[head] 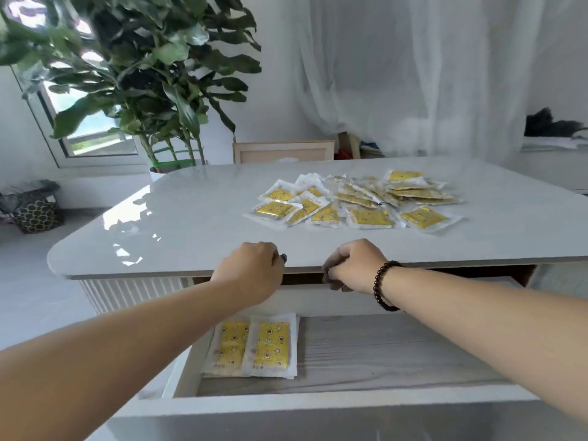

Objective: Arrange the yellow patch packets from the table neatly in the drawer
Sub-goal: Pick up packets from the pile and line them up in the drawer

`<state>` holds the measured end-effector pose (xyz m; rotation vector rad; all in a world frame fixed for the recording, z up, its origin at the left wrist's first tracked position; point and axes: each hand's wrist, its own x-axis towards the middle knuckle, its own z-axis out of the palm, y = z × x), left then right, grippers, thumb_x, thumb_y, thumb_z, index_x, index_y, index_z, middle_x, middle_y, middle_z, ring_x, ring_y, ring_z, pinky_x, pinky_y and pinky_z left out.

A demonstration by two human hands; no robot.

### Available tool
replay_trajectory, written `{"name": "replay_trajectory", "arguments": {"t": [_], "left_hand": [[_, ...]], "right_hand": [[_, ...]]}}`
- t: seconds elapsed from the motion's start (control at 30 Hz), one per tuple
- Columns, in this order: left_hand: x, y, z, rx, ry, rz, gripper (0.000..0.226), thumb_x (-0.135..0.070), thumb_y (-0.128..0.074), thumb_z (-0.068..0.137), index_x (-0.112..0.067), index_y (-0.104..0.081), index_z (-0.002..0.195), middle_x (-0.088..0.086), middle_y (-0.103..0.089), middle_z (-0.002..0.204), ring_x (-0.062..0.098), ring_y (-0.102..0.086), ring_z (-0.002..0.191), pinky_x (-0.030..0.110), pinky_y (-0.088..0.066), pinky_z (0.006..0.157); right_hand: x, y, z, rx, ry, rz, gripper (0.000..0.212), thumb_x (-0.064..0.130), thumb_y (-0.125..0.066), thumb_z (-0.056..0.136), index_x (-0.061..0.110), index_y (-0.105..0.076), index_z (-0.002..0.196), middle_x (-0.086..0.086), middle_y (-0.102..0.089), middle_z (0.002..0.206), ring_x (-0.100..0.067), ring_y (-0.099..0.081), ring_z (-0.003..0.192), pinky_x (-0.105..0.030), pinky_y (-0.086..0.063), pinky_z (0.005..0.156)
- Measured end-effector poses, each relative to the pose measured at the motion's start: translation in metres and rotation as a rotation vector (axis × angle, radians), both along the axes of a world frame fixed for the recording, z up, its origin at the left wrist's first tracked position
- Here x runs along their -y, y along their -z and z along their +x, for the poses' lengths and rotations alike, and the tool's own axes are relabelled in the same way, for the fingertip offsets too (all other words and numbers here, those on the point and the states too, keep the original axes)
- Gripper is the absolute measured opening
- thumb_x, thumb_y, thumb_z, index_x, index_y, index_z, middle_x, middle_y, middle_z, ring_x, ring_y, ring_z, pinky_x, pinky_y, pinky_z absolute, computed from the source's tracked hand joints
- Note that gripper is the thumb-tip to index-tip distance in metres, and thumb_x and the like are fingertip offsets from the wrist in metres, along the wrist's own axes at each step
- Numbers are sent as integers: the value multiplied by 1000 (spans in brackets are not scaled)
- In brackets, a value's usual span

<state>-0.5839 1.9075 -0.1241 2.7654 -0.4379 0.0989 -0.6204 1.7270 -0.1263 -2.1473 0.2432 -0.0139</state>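
Nothing legible is showing anywhere. The two yellow patch packets point(254, 345) lying in the drawer point(397, 351) are carrying a small dark mark near their lower edge — too blurred to read. The packets heaped on the table point(191, 218) are showing only printed star and flower patterns.

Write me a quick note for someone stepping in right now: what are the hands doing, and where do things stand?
Left hand: curled at the table's front edge, holding no packet.
Right hand: curled at the same edge; whether it holds anything cannot be told.
Drawer: open, with two packets in the drawer laid flat side by side at its left end; the rest is bare.
Left: the pile of yellow packets scattered on the table must be moved in and lined up.
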Motion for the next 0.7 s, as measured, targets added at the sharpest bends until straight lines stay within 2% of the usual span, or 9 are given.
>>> {"name": "replay_trajectory", "arguments": {"t": [0.07,0.1,0.13,0.2,0.3,0.37,0.47,0.6,0.7], "left_hand": [[13,-5,5,96,9,0,32,-35,-37,99,-15,-60,93,2,-65,88,23,-63,78,32,-51,64],[20,-4,8,142,9,-3,28,-34,-38,98,-17,-59,100,0,-62,99,22,-60,90,33,-49,69],[26,-2,15,184,20,3,26,-34,-39,98,-19,-57,109,-1,-56,114,22,-54,105,35,-49,77],[36,9,35,206,19,52,37,-37,-40,98,-16,-45,128,3,-38,136,24,-36,128,37,-43,94],[50,24,71,89,-138,-16,63,-51,-38,95,-9,-29,142,12,-17,154,29,-14,144,41,-25,114],[59,30,100,53,-261,-65,80,-63,-35,90,-5,-22,145,14,-12,157,30,-5,147,43,-14,118],[68,31,138,52,-406,-84,90,-74,-34,83,-8,-23,144,17,-15,156,32,-7,146,45,-14,116],[71,27,176,-37,-498,-59,96,-78,-32,80,-10,-20,147,19,-23,155,34,-15,144,48,-14,115],[70,25,186,-26,-459,-38,94,-73,-39,81,-13,-15,150,12,-35,150,32,-25,141,48,-20,113]], "right_hand": [[9,-10,7,59,62,65,18,-2,-58,83,11,-67,74,-7,-72,77,-14,-66,57,-16,-47,44],[15,-13,14,104,105,68,17,-1,-58,83,12,-66,75,-6,-72,80,-14,-67,60,-19,-50,48],[22,-14,22,154,158,26,16,1,-58,83,14,-66,78,-4,-71,84,-15,-67,67,-23,-54,56],[36,-9,41,207,256,-143,12,8,-59,83,15,-62,92,-1,-65,96,-18,-63,89,-30,-55,79],[47,7,65,141,370,-467,45,36,-64,84,15,-49,120,-7,-50,124,-26,-48,116,-35,-43,95],[48,15,80,56,384,-649,70,59,-57,80,14,-40,131,-10,-40,134,-30,-38,125,-39,-35,102],[48,20,105,19,362,-704,83,70,-49,78,14,-33,137,-13,-32,142,-33,-28,132,-43,-28,105],[55,19,135,8,400,-693,82,70,-45,80,15,-32,138,-15,-33,142,-35,-29,131,-44,-29,104],[55,19,143,111,352,-750,62,54,-43,90,12,-36,135,-14,-39,138,-33,-35,127,-42,-36,99]]}}
